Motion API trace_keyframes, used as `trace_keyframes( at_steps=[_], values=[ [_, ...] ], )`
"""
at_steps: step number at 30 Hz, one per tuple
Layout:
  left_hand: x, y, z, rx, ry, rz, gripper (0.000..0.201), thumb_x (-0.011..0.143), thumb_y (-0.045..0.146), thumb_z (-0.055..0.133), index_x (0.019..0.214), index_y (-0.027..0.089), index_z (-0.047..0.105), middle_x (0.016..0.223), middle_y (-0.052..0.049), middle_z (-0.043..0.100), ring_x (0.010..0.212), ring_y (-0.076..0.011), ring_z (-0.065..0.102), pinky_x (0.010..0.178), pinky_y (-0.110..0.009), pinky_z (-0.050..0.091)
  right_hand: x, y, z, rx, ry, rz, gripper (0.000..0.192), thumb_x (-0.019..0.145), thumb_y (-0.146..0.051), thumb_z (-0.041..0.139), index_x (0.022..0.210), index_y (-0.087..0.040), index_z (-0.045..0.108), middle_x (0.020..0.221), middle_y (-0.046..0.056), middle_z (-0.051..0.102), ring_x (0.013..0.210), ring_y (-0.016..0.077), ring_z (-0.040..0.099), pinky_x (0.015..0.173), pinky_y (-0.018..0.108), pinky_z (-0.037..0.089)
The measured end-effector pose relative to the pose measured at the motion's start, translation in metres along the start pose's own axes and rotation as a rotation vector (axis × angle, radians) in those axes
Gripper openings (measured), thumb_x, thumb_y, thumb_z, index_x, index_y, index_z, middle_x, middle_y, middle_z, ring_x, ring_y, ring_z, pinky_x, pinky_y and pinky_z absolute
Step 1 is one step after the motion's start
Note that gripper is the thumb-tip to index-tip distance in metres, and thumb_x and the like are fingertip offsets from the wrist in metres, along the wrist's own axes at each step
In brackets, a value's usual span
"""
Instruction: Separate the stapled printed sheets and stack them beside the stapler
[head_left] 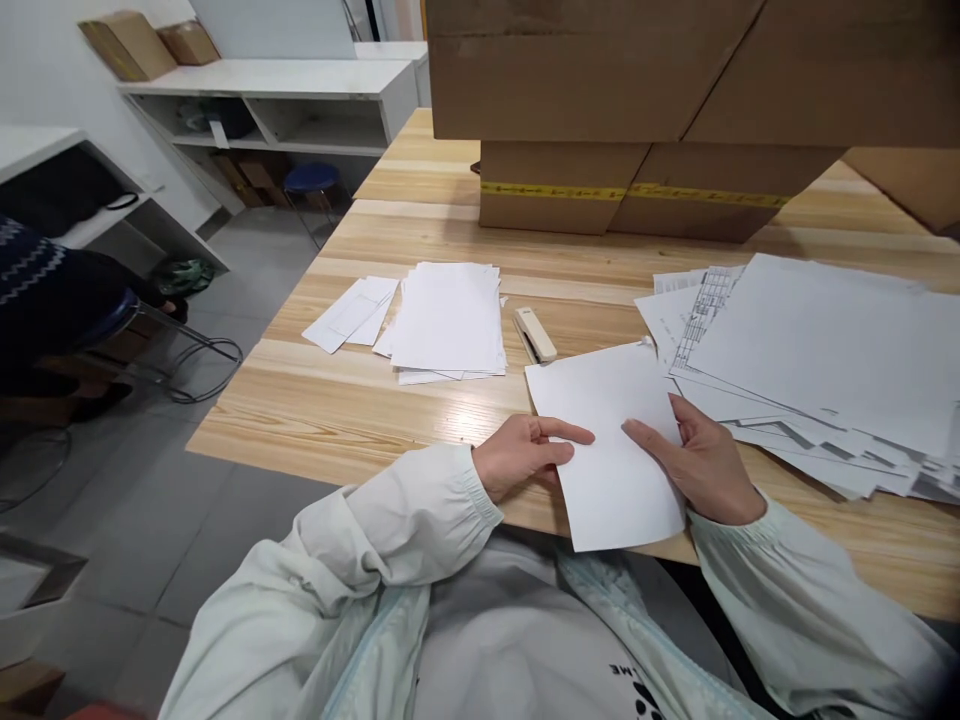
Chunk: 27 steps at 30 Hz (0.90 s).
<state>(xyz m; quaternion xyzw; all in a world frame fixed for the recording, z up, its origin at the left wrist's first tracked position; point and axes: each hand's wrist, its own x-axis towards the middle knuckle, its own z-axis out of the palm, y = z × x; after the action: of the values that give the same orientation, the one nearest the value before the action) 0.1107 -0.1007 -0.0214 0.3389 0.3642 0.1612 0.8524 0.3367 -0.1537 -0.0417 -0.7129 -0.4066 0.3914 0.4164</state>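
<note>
A white sheet of paper (pixel 611 490), perhaps folded or several layers thick, lies at the table's front edge between my two hands. My left hand (pixel 525 455) grips its left edge, thumb and index finger on top and the other fingers hidden beneath. On the right edge my right hand (pixel 694 455) pinches the same paper, with the thumb lying on its upper face. Just beyond the paper's far left corner rests a cream stapler (pixel 534 335). To the left of the stapler is a stack of white sheets (pixel 448 320).
Smaller paper pieces (pixel 351 314) lie left of the stack. A spread pile of printed sheets (pixel 817 350) covers the right side. Large cardboard boxes (pixel 562 190) stand at the back of the wooden table (pixel 322 400). At far left a person (pixel 45 290) sits near a stool (pixel 311 178).
</note>
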Motion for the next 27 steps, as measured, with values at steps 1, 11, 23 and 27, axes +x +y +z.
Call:
trace_keyframes(
  at_steps=[1,11,23,27],
  values=[
    [0.003,0.003,0.001,0.011,0.018,-0.009,0.034,0.070,0.014,0.075,0.103,0.008,0.071,0.070,-0.003,0.067,0.060,-0.0086,0.062,0.066,-0.024,0.052,0.002,0.000,0.000,0.021,-0.015,0.009,0.054,0.068,-0.050,0.080,0.113,-0.024,0.067,0.101,0.005,0.073,0.081,0.0213,0.068,0.062,0.030,0.057],
    [0.030,0.022,0.001,0.029,0.209,0.017,0.028,0.075,-0.005,0.054,0.095,0.005,0.072,0.057,0.002,0.058,0.050,-0.0039,0.052,0.054,-0.017,0.044,0.017,-0.009,-0.016,-0.210,-0.118,-0.052,0.062,0.075,-0.058,0.070,0.126,-0.024,0.060,0.101,0.006,0.073,0.075,0.0217,0.067,0.061,0.033,0.054],
    [0.029,0.027,0.000,-0.012,0.229,-0.039,0.031,0.073,-0.006,0.053,0.099,0.003,0.069,0.055,0.001,0.059,0.046,-0.0049,0.052,0.051,-0.018,0.044,0.105,-0.125,0.033,-0.651,-0.241,-1.010,0.043,0.098,-0.049,0.036,0.104,-0.021,0.068,0.100,0.009,0.071,0.087,0.0219,0.061,0.080,0.036,0.042],
    [0.027,0.028,-0.003,-0.044,0.196,-0.057,0.031,0.074,-0.005,0.052,0.100,0.003,0.068,0.053,0.004,0.055,0.042,-0.0037,0.047,0.051,-0.018,0.044,0.137,-0.121,0.107,-0.627,-0.410,-1.013,0.048,0.102,-0.044,0.027,0.091,-0.020,0.067,0.091,0.008,0.069,0.087,0.0214,0.056,0.086,0.036,0.038]
  ],
)
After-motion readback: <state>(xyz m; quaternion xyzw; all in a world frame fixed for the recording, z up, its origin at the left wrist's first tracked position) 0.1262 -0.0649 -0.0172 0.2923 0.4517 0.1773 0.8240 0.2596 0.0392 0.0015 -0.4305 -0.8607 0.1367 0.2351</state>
